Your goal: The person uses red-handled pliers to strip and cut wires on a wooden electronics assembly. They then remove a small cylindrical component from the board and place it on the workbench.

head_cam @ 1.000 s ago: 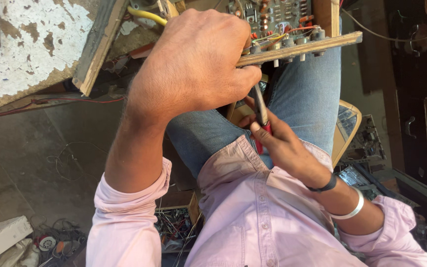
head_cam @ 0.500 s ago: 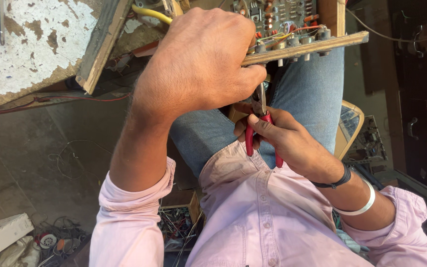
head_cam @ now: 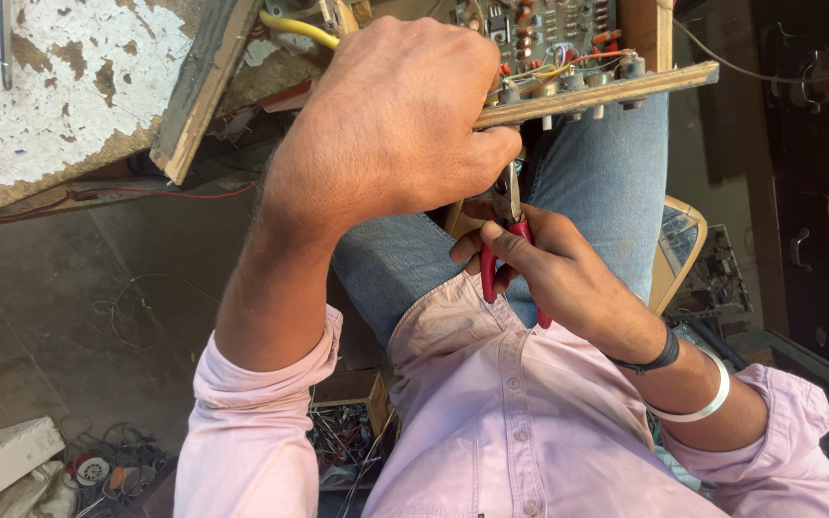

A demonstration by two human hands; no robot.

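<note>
Pliers [head_cam: 508, 251] with red handles stand nearly upright in the view, long axis running from the lap up toward the circuit board [head_cam: 568, 58]; the dark metal nose points up at the board's near edge, and the red handles trail down and slightly right toward the pink shirt [head_cam: 520, 412]. The right hand [head_cam: 549, 273] is closed around those handles, fingers wrapped over both grips, a dark band and a silver bangle [head_cam: 698, 408] on its wrist. Whether the nose is pinching anything is hidden by the left hand.

The left hand [head_cam: 390, 120] is clenched over the near left end of the board, thumb and fingers clamping its edge just above the pliers' nose. The board lies with its long axis running left to right, tipped slightly up to the right, a wooden strip [head_cam: 606, 94] along its near edge carrying a row of small knobs, with components and red and yellow wires on its face.

Below, between the knees, an open cardboard box [head_cam: 347, 432] on the floor holds a tangle of thin wires and small parts. A worn white-painted bench [head_cam: 50, 86] sits at upper left, and a second board [head_cam: 712, 278] lies to the right of the blue-jeaned leg [head_cam: 597, 192].
</note>
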